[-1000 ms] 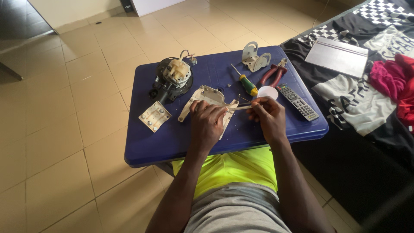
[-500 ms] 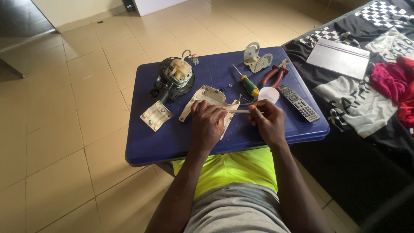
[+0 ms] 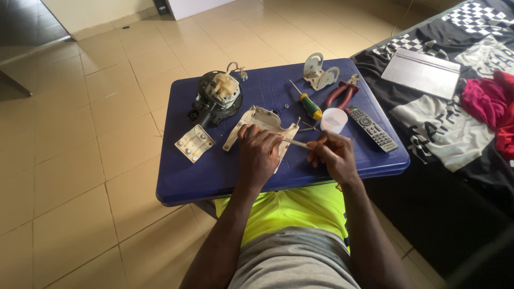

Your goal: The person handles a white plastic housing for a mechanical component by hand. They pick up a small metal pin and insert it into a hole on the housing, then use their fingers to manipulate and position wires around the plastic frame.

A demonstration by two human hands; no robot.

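Left hand: the left hand [image 3: 259,155] lies curled over the cream plastic housing [image 3: 262,126], pinning it to the blue table [image 3: 214,176].
Right hand: the right hand [image 3: 332,155] pinches a thin stick [image 3: 295,143] aimed at the housing.
Progress: motor [image 3: 217,98] and metal plate [image 3: 194,143] lie apart, so reassembly looks undone.
Beyond: screwdriver [image 3: 307,101], white cup [image 3: 333,120].
Change: both hands barely shifted.

The worktop [image 3: 214,182] is deep blue, set on a floor [image 3: 69,160] of pale beige tiles, and on it lie a cream plastic housing [image 3: 262,120], a black motor [image 3: 214,99] with a cream top, a screwdriver [image 3: 309,105] with a green and yellow handle, red-handled pliers [image 3: 342,93], a white cup [image 3: 334,119] and a dark grey remote [image 3: 372,128]. The bed cover [image 3: 482,16] shows a black-and-white check, with a crimson cloth [image 3: 490,101] on it. The person's shorts [image 3: 289,206] are neon yellow.
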